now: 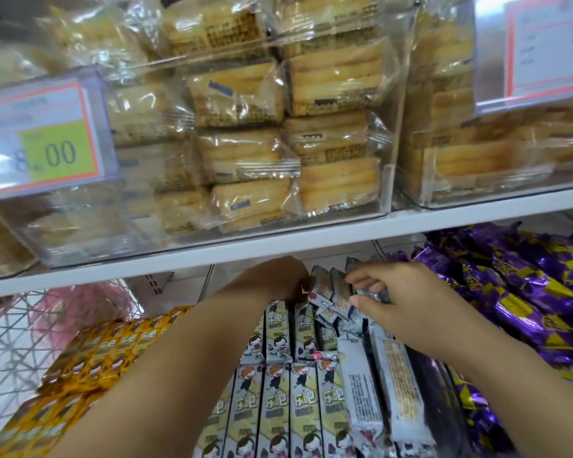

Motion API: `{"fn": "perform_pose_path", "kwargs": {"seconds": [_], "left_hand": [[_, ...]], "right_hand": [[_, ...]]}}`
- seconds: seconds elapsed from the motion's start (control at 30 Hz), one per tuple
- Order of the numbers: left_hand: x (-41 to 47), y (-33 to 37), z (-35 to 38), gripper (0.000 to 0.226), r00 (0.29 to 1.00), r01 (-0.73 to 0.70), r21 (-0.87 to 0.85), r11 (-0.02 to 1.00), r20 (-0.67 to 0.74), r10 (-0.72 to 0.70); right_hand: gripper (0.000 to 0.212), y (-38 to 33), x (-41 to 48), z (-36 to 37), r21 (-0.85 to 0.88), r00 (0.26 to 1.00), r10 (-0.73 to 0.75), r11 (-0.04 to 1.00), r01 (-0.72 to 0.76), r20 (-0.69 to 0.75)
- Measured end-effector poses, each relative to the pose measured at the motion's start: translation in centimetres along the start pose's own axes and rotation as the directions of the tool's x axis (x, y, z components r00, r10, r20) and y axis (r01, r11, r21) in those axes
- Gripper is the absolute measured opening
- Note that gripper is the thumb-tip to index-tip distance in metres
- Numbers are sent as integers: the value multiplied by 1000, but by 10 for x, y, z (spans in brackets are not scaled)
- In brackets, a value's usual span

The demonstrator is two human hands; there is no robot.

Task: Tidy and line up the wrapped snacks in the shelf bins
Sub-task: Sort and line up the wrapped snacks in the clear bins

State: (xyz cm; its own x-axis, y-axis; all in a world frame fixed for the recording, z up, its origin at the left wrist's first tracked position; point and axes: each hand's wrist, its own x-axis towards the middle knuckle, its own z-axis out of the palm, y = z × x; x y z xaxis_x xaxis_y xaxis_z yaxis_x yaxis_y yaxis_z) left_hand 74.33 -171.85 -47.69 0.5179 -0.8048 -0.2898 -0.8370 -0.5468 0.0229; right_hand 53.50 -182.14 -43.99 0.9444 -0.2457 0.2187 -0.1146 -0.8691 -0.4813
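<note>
shelf board (278, 241) low overhead, bins packed

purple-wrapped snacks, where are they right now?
Head view, far right: the purple-wrapped snacks are piled under the white shelf board, right of the grey-wrapped bars, just beyond the right hand.

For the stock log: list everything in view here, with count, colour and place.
biscuit packs: many, golden, upper bins
price tags: two, red-edged, upper bin fronts
shelf board: one, white, mid-frame
yellow bars: many, yellow, lower left
grey-white bars: many, grey-white, lower centre
purple snacks: many, purple-yellow, lower right
wire rack: one, white, far left
left hand: one, at back of grey-white bars, fingers hidden
right hand: one, pinching upright grey-white bars
</note>
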Motion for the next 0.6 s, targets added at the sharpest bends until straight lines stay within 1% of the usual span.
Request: {"fn": "perform_pose_path", "kwargs": {"seconds": [0.07,0.17,0.27,0.3,0.37,0.43,0.5,0.53,0.57,0.6], "left_hand": [[-4,-1,-3,24,1000,-1,-36,999,-19,0],[-12,-8,-8,26,999,9,-204,979,-40,-17],[-26,-13,-16,37,997,29,-298,954,-61,-49],[-30,-14,-18,38,996,11,-333,943,-77,-39],[-42,-13,-23,36,989,-29,-409,912,-141,-32],[-54,-11,-23,35,974,-42,-457,889,-217,-65],[-65,-9,-22,40,950,49,-392,919,-265,-164],[-69,-8,-20,40,933,68,-381,922,-304,-195],[-73,-8,-17,35,915,21,-440,898,-353,-194],[-79,-6,-17,24,897,-53,-545,837,-395,-201]], "right_hand": [[28,1,0,-1,9,1000,3,1000,-3,-2],[30,0,1,-1,-1,1000,6,1000,-6,8],[30,-3,1,-1,-3,1000,15,1000,-15,12],[31,-3,2,-1,-1,1000,20,1000,-20,14],[31,-3,2,-1,5,1000,24,1000,-24,15],[30,-4,0,-2,13,1000,23,1000,-23,17],[29,-4,-1,-2,12,1000,19,1000,-19,19],[28,-5,-1,-1,12,1000,18,1000,-18,21],[28,-5,-1,-1,14,1000,17,1000,-17,22],[27,-6,-2,0,17,1000,16,1000,-16,19]]}}
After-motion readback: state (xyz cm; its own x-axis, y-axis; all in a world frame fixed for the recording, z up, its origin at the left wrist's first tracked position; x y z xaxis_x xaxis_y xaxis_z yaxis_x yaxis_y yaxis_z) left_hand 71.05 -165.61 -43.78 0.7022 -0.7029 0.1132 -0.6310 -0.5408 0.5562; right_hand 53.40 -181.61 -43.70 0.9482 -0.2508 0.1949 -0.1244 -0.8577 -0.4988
